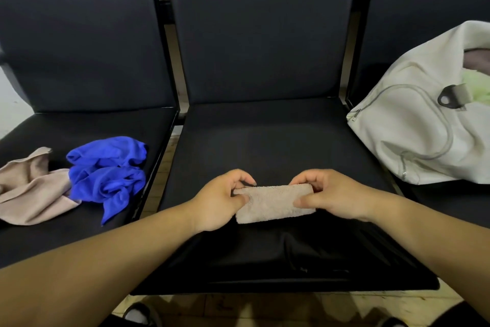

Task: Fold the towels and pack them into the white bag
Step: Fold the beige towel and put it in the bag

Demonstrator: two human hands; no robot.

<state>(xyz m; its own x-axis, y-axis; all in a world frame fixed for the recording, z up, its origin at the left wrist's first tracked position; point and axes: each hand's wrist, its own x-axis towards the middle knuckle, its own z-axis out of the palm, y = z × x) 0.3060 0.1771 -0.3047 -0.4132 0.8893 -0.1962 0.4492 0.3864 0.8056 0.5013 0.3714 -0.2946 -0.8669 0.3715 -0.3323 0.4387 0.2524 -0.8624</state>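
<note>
**Object in hand.** A small folded beige terry towel [274,203] is being held over the front part of the black padded middle seat [265,141]. Whether it is resting on the cushion or being held just clear of it cannot be told. Its long axis is running left to right, with the right end lying slightly farther from the person.

**Hands.** The left end is being pinched by the left hand [220,202], thumb on the near face and fingers curled over the far edge. The right end is being gripped in the same manner by the right hand [331,194]. Both hands are clamped on the towel, so neither is free.

**Governing relation.** A soft white fabric bag [424,127] with grey zips is lying on the right seat [450,202], well apart from the towel, to its right and farther back. The opening is showing at the far right edge of the view. Pale green and dusky contents are visible inside, partly cut off. The right hand is the nearer to the bag. The towel's long axis is already pointing roughly towards it.

**Assessment.** The fold is judged complete, so a carry to the right is being called for.

**Outstanding.** A crumpled bright blue microfibre towel [108,170] and a crumpled pale pink cloth towel [31,188] are lying unfolded and touching on the left seat [79,241].
</note>
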